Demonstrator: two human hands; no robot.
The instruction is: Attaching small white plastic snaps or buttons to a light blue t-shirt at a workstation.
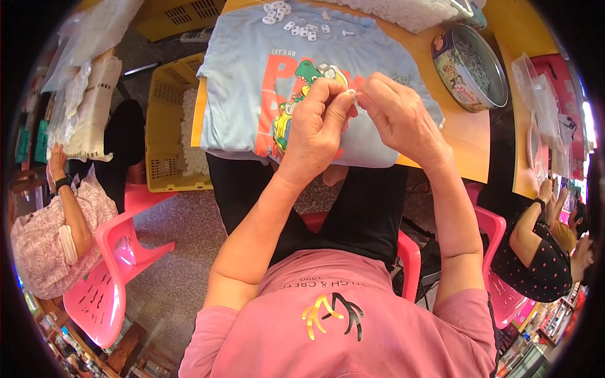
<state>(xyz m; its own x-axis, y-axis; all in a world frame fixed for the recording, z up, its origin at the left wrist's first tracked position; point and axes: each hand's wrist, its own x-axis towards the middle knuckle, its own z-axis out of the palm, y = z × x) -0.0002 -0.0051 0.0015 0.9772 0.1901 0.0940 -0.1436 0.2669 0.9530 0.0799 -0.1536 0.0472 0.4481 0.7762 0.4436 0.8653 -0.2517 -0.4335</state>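
- Light-blue cloth [236, 82] with a colourful cartoon print covers much of the yellow table [463, 142] in the head view.
- Left hand [318, 126]: thumb and forefinger are pinched on a small white piece [351, 92], above the print.
- Right hand [397, 116]: thumb and fingers are drawn together on the piece's right side, close beside the left fingertips; the piece's details are too small to tell.
- White plastic parts [305, 30] lie scattered on the cloth, beyond the hands, near its far edge.
- Round printed tin [447, 63] on the table's right side, holding small grey metallic bits [477, 66].
- Yellow crate [179, 183] left of the table, with white pieces [192, 138] inside.
- Co-worker in a patterned top [44, 252] at far left, beside a pink chair [101, 302]; another in dotted black [535, 258] at far right.
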